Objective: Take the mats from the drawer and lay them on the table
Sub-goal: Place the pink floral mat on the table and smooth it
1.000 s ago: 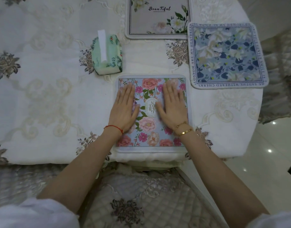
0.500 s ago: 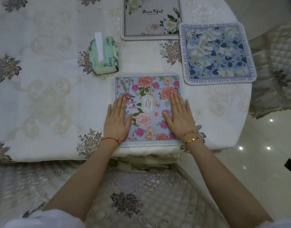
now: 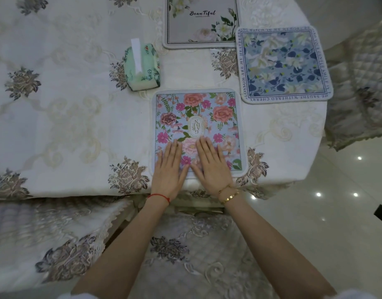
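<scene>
Three mats down; left hand (image 3: 169, 169) and right hand (image 3: 211, 167) flat, grip spread, smoothing pink mat (image 3: 196, 117) on surface (image 3: 67, 104); next: check drawer.

Soft even light; ceiling-lamp glints on floor (image 3: 347, 190); edges fisheye-bent, slightly blurred.

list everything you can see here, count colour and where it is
pink floral mat: 1, light blue with pink and coral flowers, near table edge, under both hands
blue floral mat: 1, blue and white with lettered border, right of centre
Beautiful mat: 1, grey with white flowers, top edge, partly cut off
tissue pack: 1, mint green, left of the mats
tablecloth: 1, cream, embroidered, covers the table
chair cushion: 1, beige quilted, below the table edge
left hand: flat on pink floral mat, red string at wrist
right hand: flat on same mat, gold bracelets
</scene>
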The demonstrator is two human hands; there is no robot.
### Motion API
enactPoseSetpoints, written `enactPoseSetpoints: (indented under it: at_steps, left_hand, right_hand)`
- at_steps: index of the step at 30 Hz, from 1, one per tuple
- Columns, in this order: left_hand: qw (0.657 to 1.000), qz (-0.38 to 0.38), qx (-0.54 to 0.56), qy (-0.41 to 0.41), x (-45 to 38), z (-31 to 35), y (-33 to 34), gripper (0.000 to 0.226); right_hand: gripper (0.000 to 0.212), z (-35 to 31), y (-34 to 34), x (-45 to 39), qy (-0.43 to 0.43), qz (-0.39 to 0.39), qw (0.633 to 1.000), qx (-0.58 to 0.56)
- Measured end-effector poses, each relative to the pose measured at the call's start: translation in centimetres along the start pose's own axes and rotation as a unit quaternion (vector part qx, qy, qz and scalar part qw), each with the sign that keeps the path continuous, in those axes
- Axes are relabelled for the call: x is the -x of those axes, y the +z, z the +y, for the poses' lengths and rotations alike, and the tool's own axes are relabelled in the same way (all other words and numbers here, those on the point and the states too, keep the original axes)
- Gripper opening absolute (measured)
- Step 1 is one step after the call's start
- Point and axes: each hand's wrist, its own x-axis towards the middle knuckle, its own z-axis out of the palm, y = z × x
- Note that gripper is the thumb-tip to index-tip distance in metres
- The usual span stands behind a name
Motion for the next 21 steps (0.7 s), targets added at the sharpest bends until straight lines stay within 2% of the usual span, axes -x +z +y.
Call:
enactPoseSetpoints:
  at_steps: [6, 13, 18, 21]
  left_hand:
    - [0.999, -0.005, 0.019, -0.048, 1.9, -2.1, -0.3, 0.074]
    - [0.999, -0.008, 0.013, -0.036, 3.4, -3.8, -0.9, 0.074]
    - [0.998, -0.037, 0.024, -0.034, 5.2, -3.9, -2.2, 0.076]
    - [0.999, -0.003, 0.048, -0.011, 6.3, -2.7, -4.0, 0.070]
  right_hand:
    - [0.081, 2.9, -0.5, 3.2, 0.057, 0.014, 0.998, 0.008]
    - [0.083, 4.9, -1.4, 5.8, 0.115, 0.008, 0.993, -0.009]
    - [0.083, 6.1, -3.1, 8.2, 0.149, 0.024, 0.988, -0.044]
    - [0.075, 6.0, -4.6, 9.3, 0.140, 0.059, 0.987, -0.048]
